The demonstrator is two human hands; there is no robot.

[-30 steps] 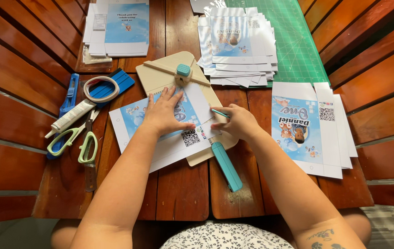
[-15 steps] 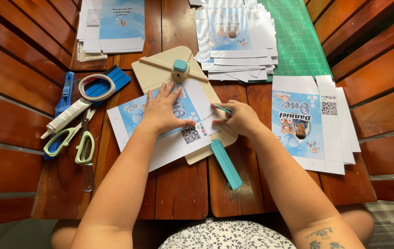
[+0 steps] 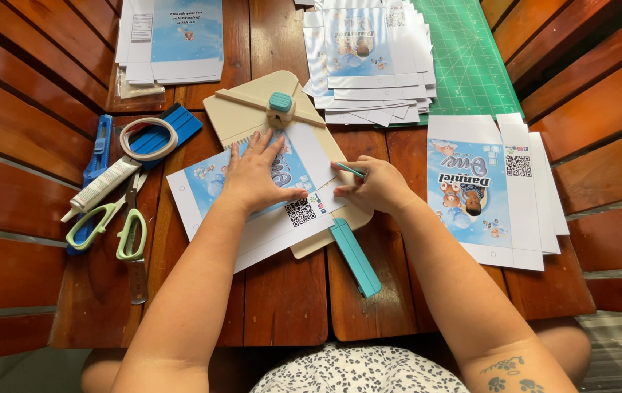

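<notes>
Pressing flat: left hand (image 3: 258,175) lies palm-down, fingers spread, on a printed sheet (image 3: 253,207) that sits on a beige scoring board (image 3: 242,116) mid-bench. Left grip holds nothing, just pins the sheet. Right hand (image 3: 373,185) has its grip pinched on a thin teal stylus (image 3: 349,169), tip at the sheet's right part, over the board. Sheet lies skewed, its lower left corner hanging off the board onto the bench (image 3: 282,298). Board carries a teal slider (image 3: 280,101) on its top rail; a teal handle (image 3: 355,257) sticks out from its lower right corner toward the bench's near edge.

Left side of bench: scissors (image 3: 118,229) with pale green handles, white tube (image 3: 100,188), tape roll (image 3: 148,138) on a blue flat piece (image 3: 172,125), blue cutter (image 3: 100,145) near the left edge. Far left corner: stack of printed sheets (image 3: 172,36). Far edge, centre: fanned stack of box blanks (image 3: 373,58), partly on a green cutting mat (image 3: 464,58). Right edge: a few flat blanks (image 3: 493,189), just beside the right forearm.
</notes>
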